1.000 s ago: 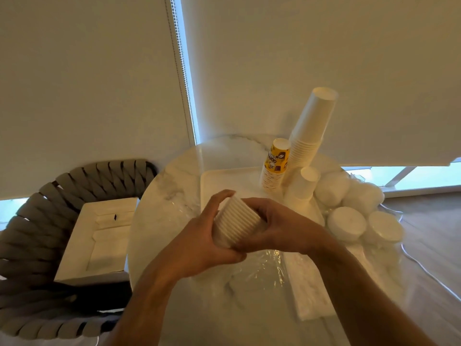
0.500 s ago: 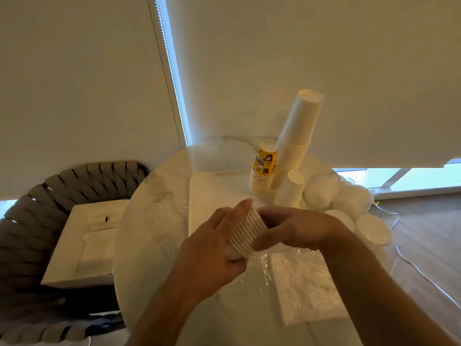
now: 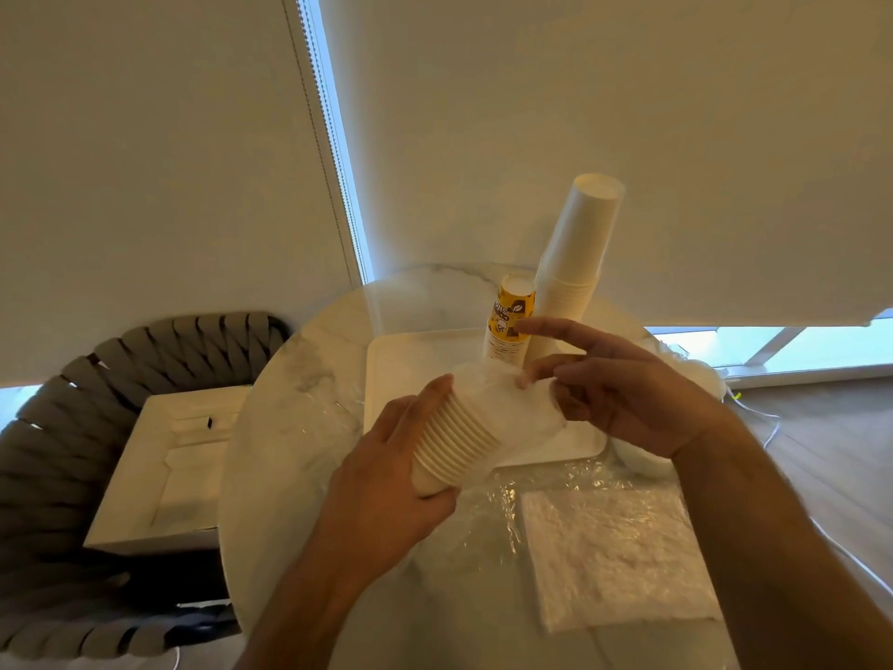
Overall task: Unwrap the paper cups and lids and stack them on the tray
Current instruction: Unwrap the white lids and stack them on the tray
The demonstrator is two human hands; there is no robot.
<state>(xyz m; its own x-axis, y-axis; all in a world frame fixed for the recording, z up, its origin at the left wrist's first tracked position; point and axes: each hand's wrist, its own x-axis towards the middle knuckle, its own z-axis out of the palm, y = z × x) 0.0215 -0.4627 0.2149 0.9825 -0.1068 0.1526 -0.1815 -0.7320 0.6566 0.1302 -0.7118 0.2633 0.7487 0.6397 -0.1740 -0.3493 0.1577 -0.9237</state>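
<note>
My left hand grips a short sleeve of nested white paper cups, held tilted above the near edge of the white tray. Clear plastic wrap still covers the sleeve's upper end, and my right hand pinches that wrap with its index finger stretched out. On the tray's far side stand a tall stack of white cups and a shorter stack of yellow printed cups.
The round marble table carries loose plastic wrap and a white napkin pack at the near right. White lids peek out behind my right wrist. A woven chair with a white box stands left.
My right hand has slid from the cup sleeve's side up to its top and now pulls at the plastic wrap. The sleeve has tilted more upright, and the view has shifted.
</note>
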